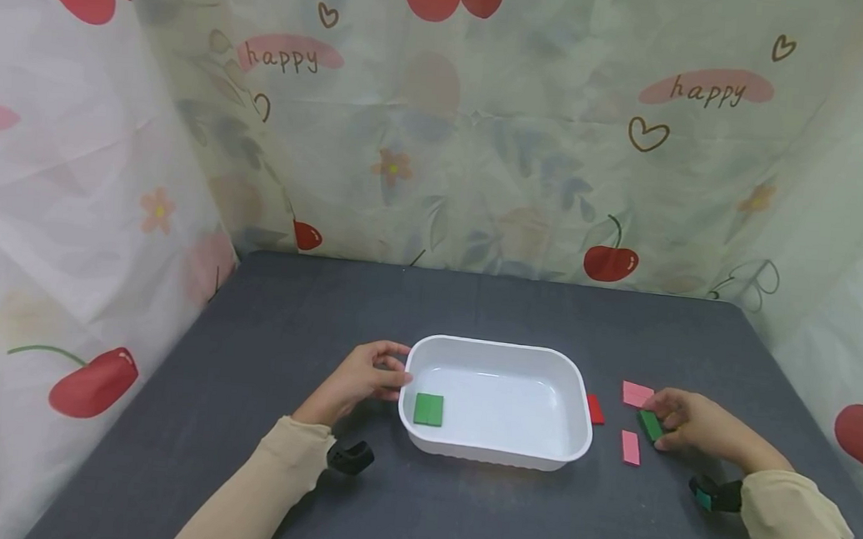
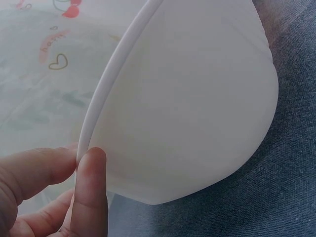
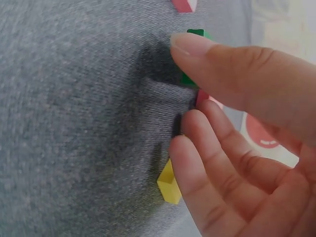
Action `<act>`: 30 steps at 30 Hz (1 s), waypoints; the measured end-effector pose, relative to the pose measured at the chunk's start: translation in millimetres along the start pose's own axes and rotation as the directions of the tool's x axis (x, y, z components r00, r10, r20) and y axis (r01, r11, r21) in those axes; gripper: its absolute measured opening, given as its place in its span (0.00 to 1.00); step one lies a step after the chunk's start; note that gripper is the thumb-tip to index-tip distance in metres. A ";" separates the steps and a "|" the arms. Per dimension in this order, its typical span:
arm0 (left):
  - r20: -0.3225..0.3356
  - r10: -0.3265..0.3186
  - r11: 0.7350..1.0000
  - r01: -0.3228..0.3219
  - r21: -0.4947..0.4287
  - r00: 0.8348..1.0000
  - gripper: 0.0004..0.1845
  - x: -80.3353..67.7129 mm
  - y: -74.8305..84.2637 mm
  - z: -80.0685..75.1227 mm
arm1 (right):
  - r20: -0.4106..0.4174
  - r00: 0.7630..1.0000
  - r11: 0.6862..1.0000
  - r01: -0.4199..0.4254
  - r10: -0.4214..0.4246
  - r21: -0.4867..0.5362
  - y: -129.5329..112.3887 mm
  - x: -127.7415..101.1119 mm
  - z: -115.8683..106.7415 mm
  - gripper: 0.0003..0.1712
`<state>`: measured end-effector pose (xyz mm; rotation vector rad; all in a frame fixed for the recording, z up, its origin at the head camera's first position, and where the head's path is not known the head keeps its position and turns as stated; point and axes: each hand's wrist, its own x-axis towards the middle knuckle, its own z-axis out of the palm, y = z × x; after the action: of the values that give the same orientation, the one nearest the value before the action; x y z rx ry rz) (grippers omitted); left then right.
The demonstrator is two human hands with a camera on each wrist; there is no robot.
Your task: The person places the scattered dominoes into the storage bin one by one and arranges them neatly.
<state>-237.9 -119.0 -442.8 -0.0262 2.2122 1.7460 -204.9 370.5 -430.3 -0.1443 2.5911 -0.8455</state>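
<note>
My left hand [image 1: 356, 379] pinches the rim of a white plastic basin [image 2: 187, 98] at its left end, with the thumb and fingers on either side of the rim. Inside the basin, two green blocks [image 1: 428, 410] lie side by side in the near left corner. At the right, my right hand [image 1: 706, 426] holds another green block [image 1: 649, 425] at the table top, thumb at its near end and a finger at its far end. In the right wrist view the thumb covers much of that green block [image 3: 193, 33].
Pink blocks [image 1: 637, 393] [image 1: 630, 448] lie just left of my right hand. A red block [image 1: 595, 409] sits against the basin's right side, partly hidden by it. Near the right fingertips is a yellow block [image 3: 169, 185]. Printed curtains surround the dark table [image 1: 399, 301].
</note>
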 end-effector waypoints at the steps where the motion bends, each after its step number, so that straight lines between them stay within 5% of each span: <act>1: 0.000 0.001 1.000 -0.001 0.000 1.000 0.26 -0.1 -0.1 0.0 | 0.002 1.000 1.000 0.006 -0.006 0.009 -0.1 -0.6 -0.4 0.29; 7: 0.003 0.001 1.000 -0.001 -0.004 1.000 0.27 0.3 -1.0 -0.4 | -0.019 0.999 0.998 0.048 -0.047 0.034 -0.6 -4.1 -3.0 0.30; 30: 0.004 0.002 1.000 -0.002 -0.003 1.000 0.27 -1.6 2.0 0.8 | -0.148 0.989 0.995 0.012 0.003 0.099 -21.9 -5.5 -1.2 0.41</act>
<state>-236.6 -118.0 -440.6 -0.0208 2.2072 1.7488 -201.0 354.6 -414.7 -0.0608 2.6788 -1.0204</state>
